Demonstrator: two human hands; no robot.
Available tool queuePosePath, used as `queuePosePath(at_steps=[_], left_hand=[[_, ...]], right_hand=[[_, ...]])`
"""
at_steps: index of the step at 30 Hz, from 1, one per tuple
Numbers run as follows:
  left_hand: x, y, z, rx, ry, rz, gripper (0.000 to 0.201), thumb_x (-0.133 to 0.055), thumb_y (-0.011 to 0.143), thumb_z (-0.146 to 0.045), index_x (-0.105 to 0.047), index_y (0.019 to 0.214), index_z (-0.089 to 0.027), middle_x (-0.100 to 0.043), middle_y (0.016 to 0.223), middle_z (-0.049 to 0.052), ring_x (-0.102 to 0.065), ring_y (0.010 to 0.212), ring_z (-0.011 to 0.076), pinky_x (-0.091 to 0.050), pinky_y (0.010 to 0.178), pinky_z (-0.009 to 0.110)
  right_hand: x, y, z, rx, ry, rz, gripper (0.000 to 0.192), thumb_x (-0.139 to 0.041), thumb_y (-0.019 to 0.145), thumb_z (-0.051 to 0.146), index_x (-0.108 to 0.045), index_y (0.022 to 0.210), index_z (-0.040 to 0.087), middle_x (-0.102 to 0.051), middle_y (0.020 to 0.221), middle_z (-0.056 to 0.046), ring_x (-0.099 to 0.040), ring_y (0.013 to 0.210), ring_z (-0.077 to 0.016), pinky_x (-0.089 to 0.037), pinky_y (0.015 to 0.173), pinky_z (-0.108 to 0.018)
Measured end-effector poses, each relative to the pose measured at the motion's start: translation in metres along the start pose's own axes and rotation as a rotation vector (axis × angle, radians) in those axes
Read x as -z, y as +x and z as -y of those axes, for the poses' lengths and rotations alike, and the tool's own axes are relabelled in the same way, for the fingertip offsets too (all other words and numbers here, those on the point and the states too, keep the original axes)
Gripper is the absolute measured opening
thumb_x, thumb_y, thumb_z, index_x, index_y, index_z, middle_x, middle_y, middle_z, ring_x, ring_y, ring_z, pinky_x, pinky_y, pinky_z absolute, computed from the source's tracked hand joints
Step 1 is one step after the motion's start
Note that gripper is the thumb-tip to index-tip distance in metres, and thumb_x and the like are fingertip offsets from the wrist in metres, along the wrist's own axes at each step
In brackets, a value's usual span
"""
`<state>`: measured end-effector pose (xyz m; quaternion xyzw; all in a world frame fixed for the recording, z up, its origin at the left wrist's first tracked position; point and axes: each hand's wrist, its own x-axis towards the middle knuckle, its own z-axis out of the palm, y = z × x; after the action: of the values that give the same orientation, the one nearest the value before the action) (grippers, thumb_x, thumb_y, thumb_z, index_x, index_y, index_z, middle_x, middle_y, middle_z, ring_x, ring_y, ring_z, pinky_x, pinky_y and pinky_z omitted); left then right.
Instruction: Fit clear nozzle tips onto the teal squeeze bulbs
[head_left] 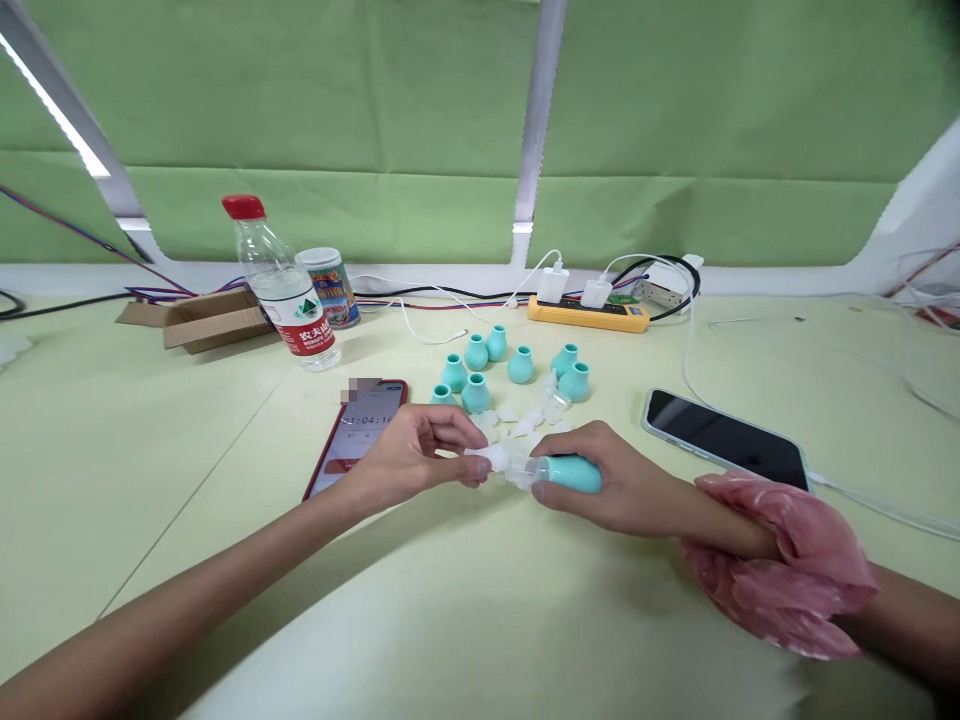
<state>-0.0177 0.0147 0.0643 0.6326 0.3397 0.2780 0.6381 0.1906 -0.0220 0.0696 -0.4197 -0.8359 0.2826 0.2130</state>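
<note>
A soft teal rubber bulb (574, 472) is gripped in the right hand (600, 490), and a small clear plastic tip (491, 458) is pinched by the left hand (409, 455) at the bulb's mouth; seating cannot be confirmed. Judged early: seven loose teal bulbs (517, 365) at 12 o'clock and scattered clear tips (536, 415) remain unjoined. Room is tight: a red-cased phone (360, 430) at 10 o'clock, a black phone (724, 438) at 2 o'clock. Open table (480, 620) lies at 6 o'clock.
</note>
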Motion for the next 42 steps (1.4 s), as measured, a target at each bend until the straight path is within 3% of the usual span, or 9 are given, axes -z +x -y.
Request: queuePosePath(at_steps=[3, 10, 19, 23, 27, 37, 42], left_hand=[[0.001, 0.0, 0.002, 0.013, 0.032, 0.013, 0.025, -0.069, 0.062, -0.017, -0.064, 0.085, -0.012, -0.068, 0.07, 0.003, -0.061, 0.06, 0.0114, -0.052, 0.062, 0.025], [-0.001, -0.005, -0.003, -0.003, 0.241, 0.1, 0.023, -0.062, 0.068, -0.021, -0.066, 0.09, -0.016, -0.067, 0.071, 0.002, -0.058, 0.061, 0.0108, -0.051, 0.061, 0.023], [-0.002, -0.011, -0.009, -0.139, 0.383, 0.126, 0.021, -0.059, 0.072, -0.02, -0.066, 0.091, -0.016, -0.064, 0.08, 0.004, -0.058, 0.072, 0.0139, -0.049, 0.063, 0.023], [-0.005, -0.012, -0.012, -0.144, 0.426, 0.095, 0.022, -0.058, 0.072, -0.02, -0.066, 0.092, -0.017, -0.064, 0.077, 0.002, -0.057, 0.069, 0.0129, -0.048, 0.062, 0.022], [-0.007, -0.015, -0.015, -0.124, 0.49, 0.03, 0.025, -0.057, 0.073, -0.024, -0.065, 0.096, -0.019, -0.066, 0.076, 0.002, -0.057, 0.068, 0.0126, -0.047, 0.06, 0.02], [-0.013, -0.02, -0.016, -0.433, 0.821, 0.011, 0.023, -0.048, 0.081, -0.022, -0.064, 0.097, -0.017, -0.066, 0.068, 0.005, -0.052, 0.054, 0.0118, -0.042, 0.055, 0.024], [-0.013, -0.019, -0.012, -0.521, 0.824, 0.012, 0.023, -0.048, 0.08, -0.02, -0.064, 0.095, -0.015, -0.062, 0.06, 0.004, -0.049, 0.051, 0.0112, -0.04, 0.051, 0.024]], right_hand=[[0.0, -0.001, 0.001, 0.008, -0.005, 0.003, 0.016, -0.048, 0.076, 0.026, -0.057, 0.072, 0.014, -0.049, 0.057, 0.003, -0.039, 0.051, -0.0064, -0.033, 0.05, -0.018], [-0.001, -0.003, 0.002, -0.04, -0.038, 0.038, 0.019, -0.048, 0.078, 0.032, -0.059, 0.081, 0.017, -0.05, 0.057, 0.003, -0.04, 0.05, -0.0066, -0.032, 0.051, -0.018], [0.002, -0.004, 0.008, -0.053, 0.083, 0.104, 0.021, -0.048, 0.079, 0.033, -0.06, 0.081, 0.016, -0.053, 0.061, 0.002, -0.042, 0.052, -0.007, -0.033, 0.049, -0.018], [0.002, -0.002, 0.006, -0.1, 0.207, 0.126, 0.02, -0.051, 0.077, 0.033, -0.059, 0.076, 0.015, -0.052, 0.059, 0.001, -0.043, 0.051, -0.0069, -0.035, 0.048, -0.018], [0.002, 0.0, 0.003, -0.228, 0.444, 0.247, 0.027, -0.051, 0.076, 0.04, -0.055, 0.073, 0.014, -0.046, 0.05, 0.004, -0.039, 0.04, -0.005, -0.033, 0.04, -0.018], [0.003, 0.001, 0.002, -0.251, 0.583, 0.283, 0.03, -0.052, 0.075, 0.042, -0.053, 0.069, 0.013, -0.045, 0.046, 0.004, -0.037, 0.037, -0.0039, -0.03, 0.038, -0.018], [-0.003, 0.002, -0.002, -0.297, 0.682, 0.312, 0.029, -0.052, 0.075, 0.042, -0.052, 0.069, 0.013, -0.046, 0.047, 0.004, -0.038, 0.036, -0.004, -0.029, 0.037, -0.018]])
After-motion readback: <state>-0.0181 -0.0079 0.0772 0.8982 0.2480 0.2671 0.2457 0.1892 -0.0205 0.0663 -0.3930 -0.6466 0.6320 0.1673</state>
